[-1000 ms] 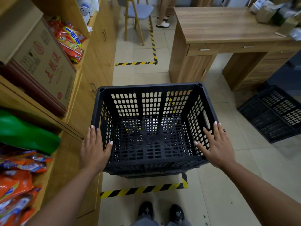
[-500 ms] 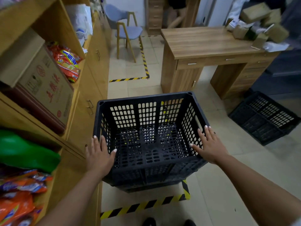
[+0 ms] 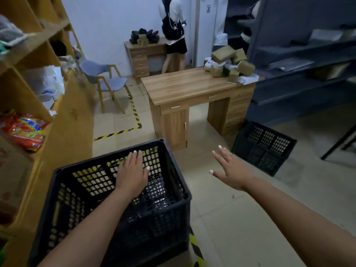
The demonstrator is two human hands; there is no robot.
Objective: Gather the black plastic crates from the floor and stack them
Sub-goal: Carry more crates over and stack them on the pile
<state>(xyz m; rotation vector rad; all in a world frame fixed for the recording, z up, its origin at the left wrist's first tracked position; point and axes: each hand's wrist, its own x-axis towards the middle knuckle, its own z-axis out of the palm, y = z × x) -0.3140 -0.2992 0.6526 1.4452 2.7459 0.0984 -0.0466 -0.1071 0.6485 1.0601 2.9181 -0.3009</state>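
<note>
Both hands are open, holding nothing. Left hand [image 3: 133,173] hangs flat over the near crate [image 3: 115,205], fingers straight; can't tell if it touches. Right hand [image 3: 230,170] is spread in the air over the floor [image 3: 240,218], off to the crate's right. That crate sits beside the yellow shelves [image 3: 63,132]. A second crate [image 3: 263,148] sits on the floor by the bench [image 3: 185,87], well apart.

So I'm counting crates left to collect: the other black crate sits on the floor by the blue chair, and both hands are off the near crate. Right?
Not quite. The head view shows the second black crate on the floor beside the wooden desk, not by the blue chair. The rest holds: the left hand hangs open above the near crate, the right hand open beside it.
</note>
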